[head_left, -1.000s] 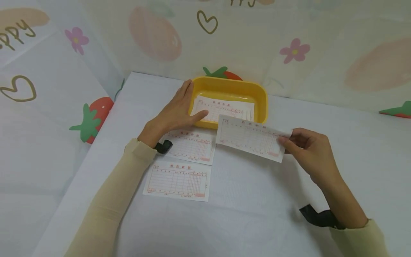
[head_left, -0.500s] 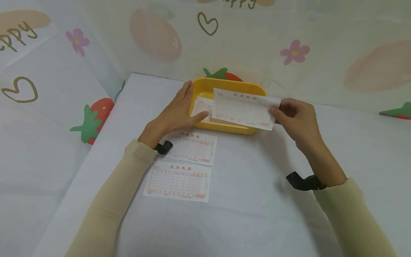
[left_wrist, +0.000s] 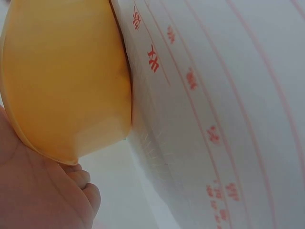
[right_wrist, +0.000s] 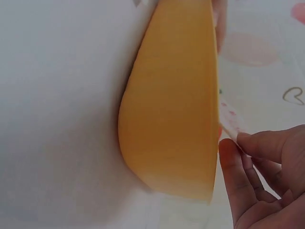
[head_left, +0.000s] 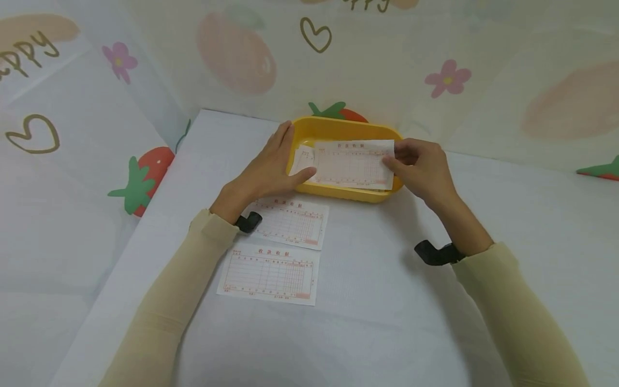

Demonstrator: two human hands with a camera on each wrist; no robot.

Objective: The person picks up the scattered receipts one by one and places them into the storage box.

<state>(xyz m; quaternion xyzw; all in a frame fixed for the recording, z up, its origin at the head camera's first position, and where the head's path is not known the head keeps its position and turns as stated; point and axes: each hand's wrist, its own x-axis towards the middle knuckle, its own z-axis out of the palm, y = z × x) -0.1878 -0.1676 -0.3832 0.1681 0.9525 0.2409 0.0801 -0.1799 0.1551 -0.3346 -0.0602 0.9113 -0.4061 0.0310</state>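
Observation:
A yellow plastic tray [head_left: 355, 195] stands at the back of the white table with paper slips in it. My left hand [head_left: 263, 166] holds its left end, the thumb reaching over the front rim. In the left wrist view the fingers [left_wrist: 90, 193] curl beside the tray's outer wall. My right hand [head_left: 423, 169] pinches the right edge of a red-printed receipt slip [head_left: 355, 164], which hangs over the tray opening. Beneath it, part of another receipt slip [head_left: 303, 159] shows in the tray. The right wrist view shows the thumb [right_wrist: 259, 145] against the held slip.
Two more receipts lie on the table: the upper receipt [head_left: 292, 220], partly under the left wrist, and the lower receipt [head_left: 271, 274] in front of it. A patterned sheet [head_left: 382, 64] hangs behind the tray. Black straps [head_left: 437, 252] sit on both wrists.
My right hand has carried the pinched receipt up and left from in front of the tray to over its opening. The left hand stays at the tray's left end.

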